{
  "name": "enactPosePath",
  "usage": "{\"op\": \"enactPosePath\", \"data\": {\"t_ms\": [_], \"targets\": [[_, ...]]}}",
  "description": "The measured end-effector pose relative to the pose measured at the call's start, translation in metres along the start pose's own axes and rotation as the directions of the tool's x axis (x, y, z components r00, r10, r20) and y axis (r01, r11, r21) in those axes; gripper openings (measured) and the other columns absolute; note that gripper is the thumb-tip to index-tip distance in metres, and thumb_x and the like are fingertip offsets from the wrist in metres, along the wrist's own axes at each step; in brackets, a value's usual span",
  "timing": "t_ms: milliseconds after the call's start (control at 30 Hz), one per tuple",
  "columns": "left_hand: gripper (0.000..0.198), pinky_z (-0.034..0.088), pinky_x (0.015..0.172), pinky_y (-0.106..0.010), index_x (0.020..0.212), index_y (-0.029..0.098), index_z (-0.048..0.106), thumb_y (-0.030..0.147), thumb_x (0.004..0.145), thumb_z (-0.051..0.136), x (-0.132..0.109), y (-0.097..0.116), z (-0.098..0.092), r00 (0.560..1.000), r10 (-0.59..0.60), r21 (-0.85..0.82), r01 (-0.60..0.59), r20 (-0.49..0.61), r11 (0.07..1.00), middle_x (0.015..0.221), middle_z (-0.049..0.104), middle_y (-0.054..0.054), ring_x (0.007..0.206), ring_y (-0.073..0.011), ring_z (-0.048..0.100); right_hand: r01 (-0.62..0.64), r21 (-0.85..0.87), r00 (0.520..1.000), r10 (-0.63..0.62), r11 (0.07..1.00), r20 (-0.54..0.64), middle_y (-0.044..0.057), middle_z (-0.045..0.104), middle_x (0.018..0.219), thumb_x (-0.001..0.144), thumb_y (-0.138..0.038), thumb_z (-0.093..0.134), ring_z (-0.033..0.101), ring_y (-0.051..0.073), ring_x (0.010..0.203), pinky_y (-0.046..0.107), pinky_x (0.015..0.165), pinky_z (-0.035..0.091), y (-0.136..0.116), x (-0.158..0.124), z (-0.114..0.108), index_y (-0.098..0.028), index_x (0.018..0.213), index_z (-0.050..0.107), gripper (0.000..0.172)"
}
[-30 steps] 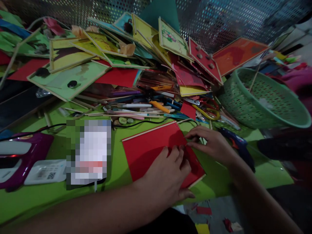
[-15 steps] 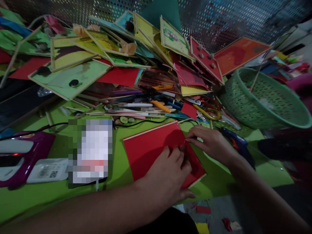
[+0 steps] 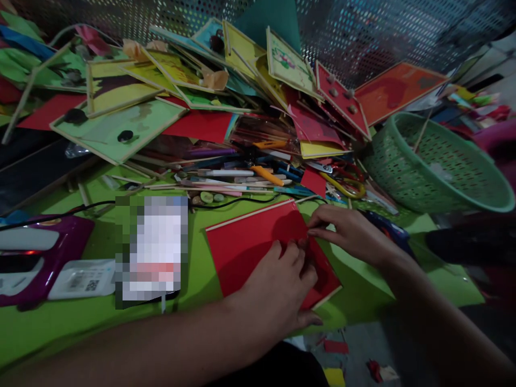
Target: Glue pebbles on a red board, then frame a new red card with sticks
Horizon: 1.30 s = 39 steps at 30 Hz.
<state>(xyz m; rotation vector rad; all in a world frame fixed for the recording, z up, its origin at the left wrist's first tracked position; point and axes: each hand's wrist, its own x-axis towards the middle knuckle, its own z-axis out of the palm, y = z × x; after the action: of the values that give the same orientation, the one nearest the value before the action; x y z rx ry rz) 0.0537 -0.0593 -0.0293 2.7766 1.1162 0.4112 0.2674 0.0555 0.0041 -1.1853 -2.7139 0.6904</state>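
Note:
A red card [image 3: 237,242] lies on the green tabletop, with a thin wooden stick [image 3: 245,216] along its far edge and another stick [image 3: 328,296] at its near right corner. My left hand [image 3: 278,285] rests across the card, fingers apart and slightly bent, fingertips near its right side. At the card's right edge, my right hand [image 3: 342,228] is closed, thumb and forefinger pinched together. Whatever sits between those fingertips is too small to make out. Just behind the right wrist lies a dark blue tool [image 3: 389,231], partly hidden, perhaps a glue gun.
Framed coloured cards [image 3: 121,129] pile up at the back, above brushes and pens [image 3: 229,173]. Scissors [image 3: 342,183] lie near a green basket [image 3: 435,166]. To the left are a blurred-out phone [image 3: 157,242], a black cable [image 3: 226,203] and a purple-and-white device [image 3: 68,242].
Both hands keep nearly the same place on the card. The view has shifted very slightly; nothing has visibly been taken up or let go.

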Motion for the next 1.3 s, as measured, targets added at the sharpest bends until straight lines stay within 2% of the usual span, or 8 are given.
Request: {"op": "enactPosePath", "data": {"t_ms": [167, 467, 733, 900, 1100, 1300], "targets": [[0.071, 0.039, 0.103, -0.049, 0.120, 0.017, 0.070, 0.078, 0.084, 0.064, 0.000, 0.001, 0.000, 1.000, -0.003, -0.001, 0.003, 0.006, 1.000, 0.126, 0.070, -0.017, 0.122, -0.0352, 0.054, 0.011, -0.028, 1.000, -0.012, 1.000, -0.016, 0.003, 0.070, 0.086, 0.098, -0.025, 0.062, 0.067, 0.020, 0.081, 0.029, 0.071, 0.048, -0.004, 0.001, 0.002, -0.022, 0.087, 0.064, 0.012], [0.074, 0.040, 0.103, -0.049, 0.125, 0.015, 0.067, 0.077, 0.086, 0.061, 0.000, 0.001, -0.001, 1.000, -0.008, -0.003, 0.008, 0.023, 1.000, 0.132, 0.067, -0.019, 0.125, -0.0355, 0.054, 0.000, -0.076, 0.993, -0.008, 0.997, -0.115, 0.005, 0.071, 0.088, 0.099, -0.026, 0.059, 0.068, 0.022, 0.081, 0.033, 0.073, 0.049, -0.002, -0.002, 0.013, -0.022, 0.090, 0.062, 0.010], [0.074, 0.041, 0.103, -0.049, 0.130, 0.014, 0.065, 0.077, 0.090, 0.057, 0.000, 0.001, -0.001, 0.997, 0.005, -0.002, -0.005, 0.071, 1.000, 0.139, 0.063, -0.020, 0.132, -0.0360, 0.050, -0.059, 0.043, 0.998, 0.060, 0.997, -0.033, 0.005, 0.073, 0.092, 0.100, -0.033, 0.059, 0.068, 0.020, 0.083, 0.032, 0.076, 0.051, 0.002, 0.000, 0.005, -0.023, 0.095, 0.068, 0.014], [0.073, 0.041, 0.103, -0.049, 0.129, 0.016, 0.066, 0.077, 0.090, 0.057, 0.000, 0.001, -0.002, 0.997, -0.007, -0.006, 0.008, 0.073, 1.000, 0.140, 0.063, -0.020, 0.130, -0.0358, 0.051, -0.091, 0.061, 0.995, 0.090, 0.994, 0.032, 0.004, 0.075, 0.091, 0.094, -0.034, 0.066, 0.069, 0.019, 0.077, 0.031, 0.070, 0.052, -0.001, 0.003, -0.002, -0.023, 0.095, 0.069, 0.012], [0.070, 0.041, 0.101, -0.047, 0.123, 0.017, 0.068, 0.077, 0.088, 0.059, 0.001, 0.000, -0.005, 0.996, -0.004, -0.027, 0.006, 0.087, 1.000, 0.135, 0.066, -0.018, 0.123, -0.0336, 0.054, -0.044, -0.048, 0.998, 0.046, 0.998, 0.038, 0.005, 0.077, 0.092, 0.096, -0.031, 0.062, 0.071, 0.022, 0.084, 0.033, 0.075, 0.052, -0.007, 0.009, -0.004, -0.024, 0.093, 0.069, 0.011], [0.072, 0.040, 0.103, -0.048, 0.125, 0.017, 0.068, 0.077, 0.088, 0.059, 0.000, 0.001, -0.004, 0.997, -0.007, -0.020, 0.009, 0.078, 1.000, 0.136, 0.065, -0.018, 0.126, -0.0348, 0.052, -0.028, -0.082, 0.999, 0.025, 0.996, -0.034, 0.007, 0.075, 0.090, 0.098, -0.028, 0.057, 0.071, 0.023, 0.084, 0.035, 0.076, 0.052, -0.008, 0.006, 0.002, -0.023, 0.092, 0.066, 0.013]]}}
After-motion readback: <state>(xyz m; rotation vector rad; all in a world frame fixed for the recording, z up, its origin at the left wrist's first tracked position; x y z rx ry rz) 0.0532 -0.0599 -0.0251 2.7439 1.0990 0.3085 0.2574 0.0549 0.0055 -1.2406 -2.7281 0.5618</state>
